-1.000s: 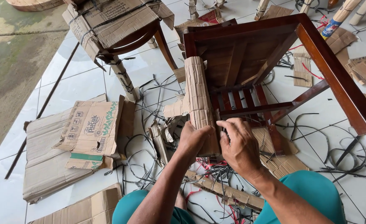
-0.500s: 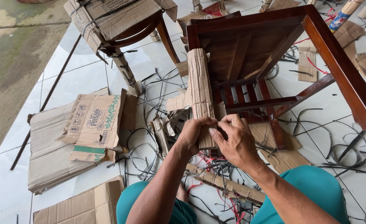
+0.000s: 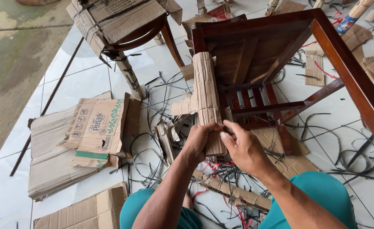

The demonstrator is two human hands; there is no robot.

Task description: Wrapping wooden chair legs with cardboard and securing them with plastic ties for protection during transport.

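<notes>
both hands are back up on the wrap now, a touch higher on the leg than a moment ago, and the right hand (image 3: 244, 148) has swung in from the side so its thumb presses across the front of the cardboard sleeve (image 3: 206, 95). the left hand (image 3: 199, 140) stays curled round the sleeve's lower end, fingers closed on it from the left, and the right hand's fingers look bent round the far edge, though their tips are hidden. that reads as the grip tightening at the bottom of the wrap, working its loose end. the sleeve is corrugated brown card, creased in ridges, wrapped round one leg of the dark wooden chair (image 3: 322, 46) lying tipped on the white tile floor (image 3: 81, 80), with a torn flap sticking out left. black strapping offcuts (image 3: 153, 110) and flattened boxes (image 3: 55, 152) litter the tiles around it.
</notes>
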